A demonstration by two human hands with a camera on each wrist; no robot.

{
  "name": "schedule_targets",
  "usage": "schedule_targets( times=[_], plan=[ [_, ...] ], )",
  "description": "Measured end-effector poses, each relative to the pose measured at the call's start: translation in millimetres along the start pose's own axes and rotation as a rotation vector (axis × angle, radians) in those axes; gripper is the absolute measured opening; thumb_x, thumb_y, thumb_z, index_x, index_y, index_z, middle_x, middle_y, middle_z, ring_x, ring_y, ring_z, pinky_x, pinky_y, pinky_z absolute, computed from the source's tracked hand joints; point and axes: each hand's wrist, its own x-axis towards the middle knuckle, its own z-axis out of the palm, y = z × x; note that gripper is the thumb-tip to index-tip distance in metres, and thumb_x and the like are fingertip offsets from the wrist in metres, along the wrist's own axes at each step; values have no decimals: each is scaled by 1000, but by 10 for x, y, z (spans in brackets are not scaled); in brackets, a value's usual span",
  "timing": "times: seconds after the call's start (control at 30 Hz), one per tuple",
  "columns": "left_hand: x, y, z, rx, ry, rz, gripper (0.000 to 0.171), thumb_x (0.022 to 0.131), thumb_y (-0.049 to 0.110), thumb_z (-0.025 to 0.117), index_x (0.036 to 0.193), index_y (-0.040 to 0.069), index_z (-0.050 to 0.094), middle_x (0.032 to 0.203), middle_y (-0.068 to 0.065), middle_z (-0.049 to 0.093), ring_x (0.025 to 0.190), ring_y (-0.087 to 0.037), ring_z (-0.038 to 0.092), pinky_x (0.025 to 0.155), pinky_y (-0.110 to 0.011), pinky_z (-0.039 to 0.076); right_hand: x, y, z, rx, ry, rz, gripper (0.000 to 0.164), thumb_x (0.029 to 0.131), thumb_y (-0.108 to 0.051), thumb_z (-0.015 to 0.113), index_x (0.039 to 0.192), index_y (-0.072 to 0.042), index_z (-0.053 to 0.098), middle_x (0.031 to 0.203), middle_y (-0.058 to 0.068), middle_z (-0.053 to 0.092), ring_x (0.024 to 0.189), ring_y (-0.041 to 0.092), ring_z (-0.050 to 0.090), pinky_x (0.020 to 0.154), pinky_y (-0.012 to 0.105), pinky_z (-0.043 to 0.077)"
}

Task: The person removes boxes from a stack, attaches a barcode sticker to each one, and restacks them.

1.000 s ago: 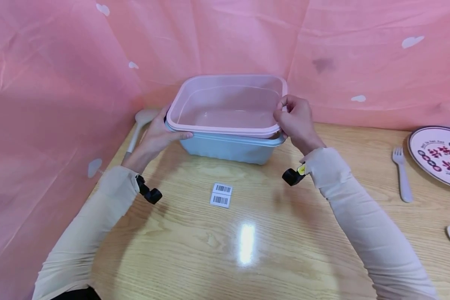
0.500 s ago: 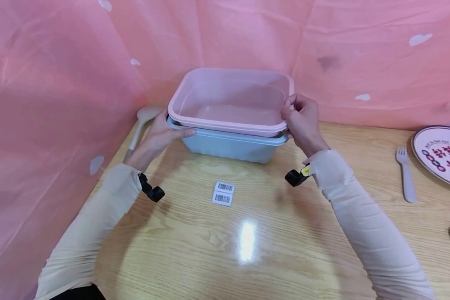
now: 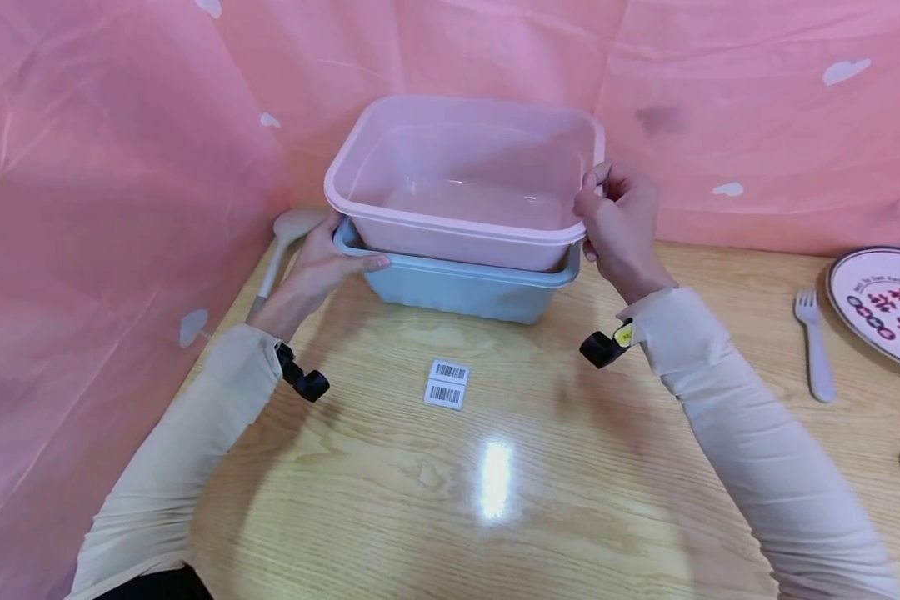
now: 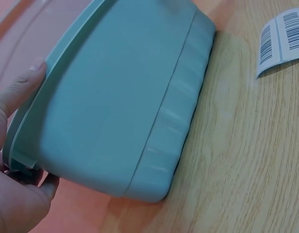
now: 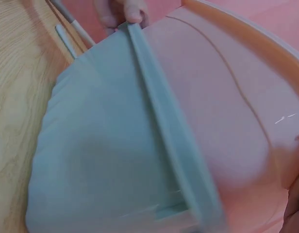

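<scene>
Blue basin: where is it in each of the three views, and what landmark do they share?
Head: blue basin at the centre, just below the pink basin.
Left wrist: blue basin fills the middle, reaching the top edge.
Right wrist: blue basin left of centre, reaching the bottom edge.
Shared landmark: the left hand, thumb on the blue basin's rim.

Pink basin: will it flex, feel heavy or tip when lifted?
The pink basin is probably light, with thin, plastic-looking walls. It seems fairly stiff, unbent where the right hand grips it. It might tip, since that hand holds only one end.
</scene>
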Motion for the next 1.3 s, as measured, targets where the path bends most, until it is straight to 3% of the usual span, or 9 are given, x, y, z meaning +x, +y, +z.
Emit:
schedule_targets(
  times=[0.2, 0.37, 0.6, 0.97, 1.3],
  plan=[
    [21, -20, -22, -17, -10, 8, 105, 72, 2, 83, 154, 28, 22, 159, 10, 26, 146, -6, 19, 122, -34, 16, -8, -189, -14, 82, 29, -16, 18, 78, 8, 47, 71, -6, 55, 57, 3, 40, 29, 14, 32, 26, 22, 25],
    [25, -25, -16, -37, -27, 3, 107, 74, 2, 81, 155, 29, 16, 160, 11, 20, 147, -7, 18, 122, -35, 19, -25, -326, -85, 164, 37, -41, 18, 79, 9, 46, 70, -4, 55, 57, 4, 41, 28, 14, 32, 26, 22, 23],
    [26, 4, -10, -19, -34, -17, 102, 75, 7, 82, 154, 29, 20, 157, 6, 30, 144, -15, 28, 120, -39, 24, -79, -518, -235, 282, 77, -54, 22, 77, 14, 41, 67, -2, 53, 49, 4, 45, 25, 12, 31, 24, 25, 13],
    [48, -32, -16, -8, -25, -59, 108, 74, 10, 84, 155, 25, 15, 157, 1, 31, 143, -17, 29, 119, -39, 26, -241, -630, -586, 388, 62, -67, 18, 78, 16, 39, 73, 4, 52, 53, 7, 49, 25, 13, 37, 26, 27, 5],
    [50, -26, -35, 2, -24, -43, 104, 74, 8, 84, 154, 25, 20, 153, -4, 37, 139, -22, 36, 116, -43, 30, -344, -617, -1058, 482, 115, -76, 26, 81, 24, 34, 74, 7, 51, 52, 9, 53, 22, 13, 32, 27, 25, -4]
  ],
)
